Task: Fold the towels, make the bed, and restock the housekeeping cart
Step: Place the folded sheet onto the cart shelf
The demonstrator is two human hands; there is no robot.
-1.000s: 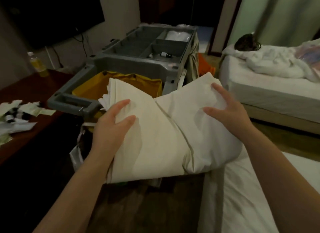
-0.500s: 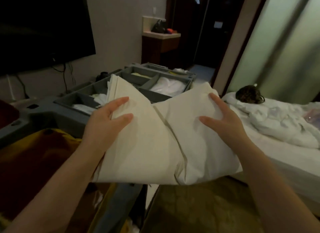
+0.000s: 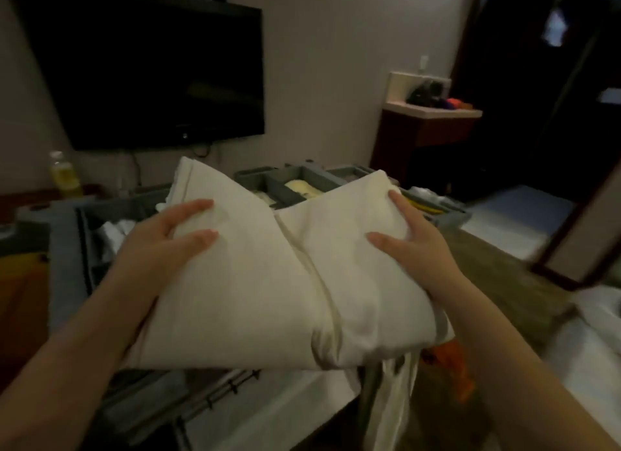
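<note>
A folded stack of white linen (image 3: 268,292) hangs in the air between my two hands, over the grey housekeeping cart (image 3: 64,249). My left hand (image 3: 158,249) grips its left side, thumb and forefinger on top, the other fingers hidden under the cloth. On the right side my right hand (image 3: 420,245) holds it the same way. The cart's top tray (image 3: 302,182) has divided compartments with white and yellowish items. White linen (image 3: 268,403) lies on the cart's lower shelf beneath the stack.
A dark TV (image 3: 144,67) hangs on the wall behind the cart. A bottle (image 3: 65,178) stands at the left. A wooden counter (image 3: 433,121) is at the back right. White bedding (image 3: 598,350) fills the right edge. Something orange (image 3: 447,366) hangs by the cart.
I have moved along the cart with the stack; it now hangs over the tray end and lower shelf instead of the yellow bag. Both hands keep the same hold.
</note>
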